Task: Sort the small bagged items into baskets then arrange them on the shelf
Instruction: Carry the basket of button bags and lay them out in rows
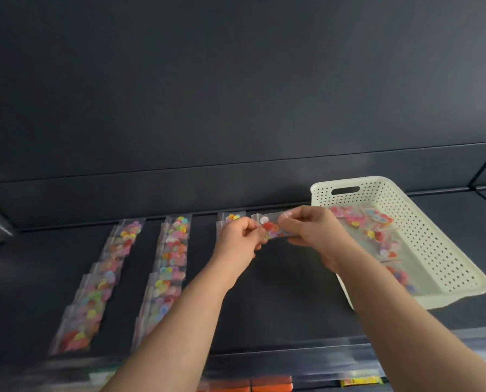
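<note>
Both hands pinch one small clear bag point(271, 229) of coloured discs. The left hand point(237, 236) grips its left end between thumb and fingers, and the right hand point(311, 230) grips its right end the same way. The bag lies roughly level over the back part of the dark shelf point(292, 292); whether it touches the shelf cannot be told.

Head view, left to right: a left row point(100, 281) of overlapping bags runs from the shelf's front edge to its back. A middle row point(168, 273) runs beside it, apart from it. A third row point(232, 217) shows only a few bags at the back, just beside the left hand. A cream perforated basket point(434, 250) sits at the right, set at an angle, with loose bags point(372, 224) inside. Orange packs point(253, 384) show on the level below.
</note>
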`<state>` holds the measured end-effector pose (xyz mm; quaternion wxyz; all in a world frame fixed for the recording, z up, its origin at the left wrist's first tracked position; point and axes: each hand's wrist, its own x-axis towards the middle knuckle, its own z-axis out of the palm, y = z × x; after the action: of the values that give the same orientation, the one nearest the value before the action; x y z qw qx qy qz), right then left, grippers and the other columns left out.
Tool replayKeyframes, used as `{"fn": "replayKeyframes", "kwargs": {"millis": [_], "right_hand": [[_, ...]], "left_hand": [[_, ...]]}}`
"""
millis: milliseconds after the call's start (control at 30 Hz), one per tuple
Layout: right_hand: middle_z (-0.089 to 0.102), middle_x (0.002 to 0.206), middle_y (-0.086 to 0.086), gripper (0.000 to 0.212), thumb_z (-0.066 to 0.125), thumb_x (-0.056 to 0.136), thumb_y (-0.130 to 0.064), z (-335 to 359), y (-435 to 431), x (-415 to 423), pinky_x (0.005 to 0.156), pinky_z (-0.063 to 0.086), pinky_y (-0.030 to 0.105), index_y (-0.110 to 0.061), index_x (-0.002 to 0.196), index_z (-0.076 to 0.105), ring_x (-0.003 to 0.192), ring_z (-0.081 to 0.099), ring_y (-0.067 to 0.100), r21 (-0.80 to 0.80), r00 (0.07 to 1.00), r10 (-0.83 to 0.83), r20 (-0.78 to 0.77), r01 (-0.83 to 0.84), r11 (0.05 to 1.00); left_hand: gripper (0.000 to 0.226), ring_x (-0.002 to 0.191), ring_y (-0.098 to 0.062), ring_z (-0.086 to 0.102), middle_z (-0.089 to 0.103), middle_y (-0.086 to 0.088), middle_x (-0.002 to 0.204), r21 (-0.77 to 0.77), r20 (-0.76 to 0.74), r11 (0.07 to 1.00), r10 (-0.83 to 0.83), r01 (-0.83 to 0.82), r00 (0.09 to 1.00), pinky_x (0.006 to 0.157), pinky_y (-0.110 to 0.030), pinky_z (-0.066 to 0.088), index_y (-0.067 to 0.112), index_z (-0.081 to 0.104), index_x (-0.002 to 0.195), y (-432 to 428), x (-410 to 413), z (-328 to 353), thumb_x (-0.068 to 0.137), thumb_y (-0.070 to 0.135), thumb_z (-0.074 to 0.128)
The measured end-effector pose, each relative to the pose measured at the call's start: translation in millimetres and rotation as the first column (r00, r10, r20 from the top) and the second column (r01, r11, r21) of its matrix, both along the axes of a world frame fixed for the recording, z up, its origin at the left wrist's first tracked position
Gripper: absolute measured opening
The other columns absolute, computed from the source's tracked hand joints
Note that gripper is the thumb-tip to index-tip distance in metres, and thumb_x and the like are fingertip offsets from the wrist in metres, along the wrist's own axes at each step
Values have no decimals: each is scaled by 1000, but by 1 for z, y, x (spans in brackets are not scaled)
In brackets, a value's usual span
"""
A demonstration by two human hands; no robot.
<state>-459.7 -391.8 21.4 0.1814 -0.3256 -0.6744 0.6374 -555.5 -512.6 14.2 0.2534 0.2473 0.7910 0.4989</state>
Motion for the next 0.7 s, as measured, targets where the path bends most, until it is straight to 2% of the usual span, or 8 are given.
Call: {"fn": "replayKeyframes", "kwargs": {"millis": [100,200,300,367,433,500,633,700], "right_hand": [[69,76,-3,11,68,88,-22,-6,-9,-13,71,53,27,-18,79,64,75,65,7,-70,997,64,36,-61,996],[71,84,-3,14,61,92,-28,-12,-15,-24,75,52,29,-15,91,67,80,66,8,-161,988,138,64,-126,979],[73,90,1,15,59,92,-24,-18,-21,-34,74,50,28,-13,96,68,80,67,11,-191,986,137,98,-117,975],[74,88,3,12,60,90,-20,-25,-23,-40,71,49,27,-14,88,70,77,68,11,-106,984,96,148,-81,991],[74,80,0,15,60,90,-21,-34,-24,-42,69,50,27,-18,80,71,73,69,10,172,967,39,250,-84,982],[71,72,-5,19,59,91,-25,-42,-25,-44,69,52,28,-20,76,70,70,68,9,436,938,-15,347,-147,888],[69,67,-7,18,58,91,-23,-54,-30,-49,65,51,24,-21,75,67,59,65,1,490,931,-24,363,-169,855],[67,67,-8,16,61,90,-26,-58,-31,-53,64,51,24,-21,77,68,60,65,2,516,922,-40,386,-180,838]], "left_hand": [[14,70,-8,58,67,5,78,-38,0,999,27,-27,1000,67,-28,52,10,65,87,-15,-15,-7,97,18,59],[17,72,-9,59,68,3,80,-77,11,996,44,-43,999,72,-31,56,12,62,82,-27,-28,-13,97,16,58],[17,73,-9,59,67,2,81,-95,38,994,51,-47,998,74,-31,56,13,62,82,-38,-38,-18,98,15,57],[15,74,-9,59,67,2,82,-110,59,993,48,-42,997,73,-29,56,13,64,85,-44,-43,-22,98,16,57],[15,75,-9,59,68,1,85,-130,72,991,42,-33,997,73,-28,55,15,64,85,-48,-47,-26,98,16,58],[15,76,-8,60,68,1,86,-148,81,989,40,-27,996,73,-28,56,16,64,85,-50,-49,-30,98,18,58],[14,74,-9,62,68,0,85,-204,65,976,86,-71,994,65,-25,58,15,65,87,-48,-52,-39,98,17,57],[10,73,-10,66,69,-3,89,-231,38,965,134,-122,990,62,-26,59,12,66,93,-46,-54,-44,98,14,57]]}}
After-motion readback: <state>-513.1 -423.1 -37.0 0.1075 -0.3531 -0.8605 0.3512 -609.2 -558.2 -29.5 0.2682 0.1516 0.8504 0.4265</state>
